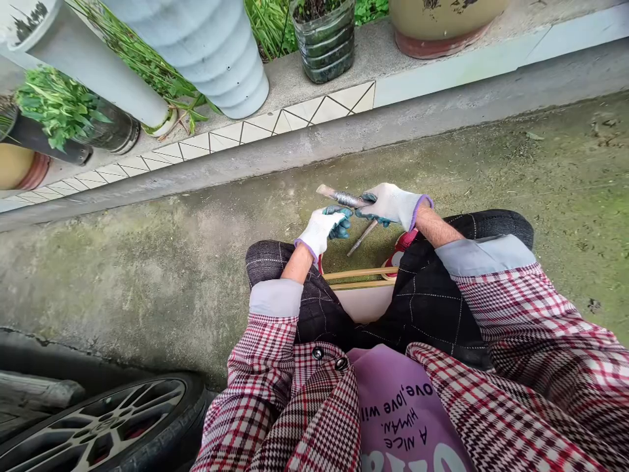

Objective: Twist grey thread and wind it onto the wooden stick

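My right hand (390, 203), in a white work glove with blue-green coated fingers, is closed around a wire-wound stick (346, 198). Its pale blunt end points to the left, and silvery coils wrap the part in front of my fingers. Just below and left of it is my left hand (327, 226), gloved alike, with its fingers curled in; whatever they pinch is too small to make out. A thin greyish rod (362, 238) slants down from beneath my right hand. Whether that hand also holds the rod, I cannot tell.
Two wooden strips (361, 273) lie between my legs, by a white surface (363, 303) and red shoes. Ahead, a tiled ledge (295, 121) carries several planters, among them a ribbed white pot (206, 52) and a cut plastic bottle (324, 46). A car wheel (103, 426) stands lower left.
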Available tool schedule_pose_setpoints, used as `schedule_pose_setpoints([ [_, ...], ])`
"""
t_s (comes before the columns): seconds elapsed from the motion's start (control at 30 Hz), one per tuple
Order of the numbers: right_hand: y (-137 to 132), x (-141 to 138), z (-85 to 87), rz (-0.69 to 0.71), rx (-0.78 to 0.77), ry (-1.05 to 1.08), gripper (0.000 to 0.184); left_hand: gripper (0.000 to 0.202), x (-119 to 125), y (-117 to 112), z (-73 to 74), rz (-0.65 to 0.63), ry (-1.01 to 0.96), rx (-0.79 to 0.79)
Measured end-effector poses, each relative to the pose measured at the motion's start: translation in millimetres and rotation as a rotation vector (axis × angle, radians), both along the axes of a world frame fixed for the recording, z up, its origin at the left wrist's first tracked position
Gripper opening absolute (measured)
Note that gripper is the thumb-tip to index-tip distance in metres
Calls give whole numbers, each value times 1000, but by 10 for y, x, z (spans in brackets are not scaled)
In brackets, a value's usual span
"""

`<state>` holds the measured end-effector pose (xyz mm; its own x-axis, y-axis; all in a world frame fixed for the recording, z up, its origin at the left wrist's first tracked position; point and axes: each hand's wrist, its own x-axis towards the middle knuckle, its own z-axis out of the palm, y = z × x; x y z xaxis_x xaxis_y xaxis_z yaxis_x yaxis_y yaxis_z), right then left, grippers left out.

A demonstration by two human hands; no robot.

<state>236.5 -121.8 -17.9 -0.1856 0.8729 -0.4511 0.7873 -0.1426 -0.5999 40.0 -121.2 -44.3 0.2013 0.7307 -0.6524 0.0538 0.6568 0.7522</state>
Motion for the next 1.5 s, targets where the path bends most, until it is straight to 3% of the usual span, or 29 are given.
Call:
schedule_pose_setpoints([
  [0.13,-118,47,78,-64,-181,414,29,35,-91,17,-11,-69,-109,32],
  [0.27,-192,74,127,-17,-281,588,45,60,-180,29,-2,-177,-316,74],
  [0.33,-176,49,119,5,-243,530,41,54,-166,33,4,-162,-307,89],
  [0.43,-91,-14,53,29,-31,227,28,31,-90,40,26,-57,-142,75],
  [0.5,-37,-46,-6,42,136,24,32,23,-45,46,44,-1,-62,59],
  [0.6,-25,-70,-62,72,275,-106,44,20,-28,58,59,28,-62,71],
  [0.8,-83,-85,-73,160,311,-186,43,26,-82,75,24,-8,-146,98],
  [1.0,17,-36,-82,54,247,-164,28,21,-74,65,-64,29,-123,109],
  [1.13,9,-3,11,-189,130,175,22,18,-65,22,-79,-20,-109,161],
  [1.27,-71,70,143,-345,-3,685,36,15,-37,15,-114,-82,-62,188],
  [1.37,-134,162,205,-211,-180,800,46,13,-34,57,-155,-113,5,241],
  [1.5,-217,208,174,231,-431,594,38,8,-121,99,-187,-213,48,336],
])
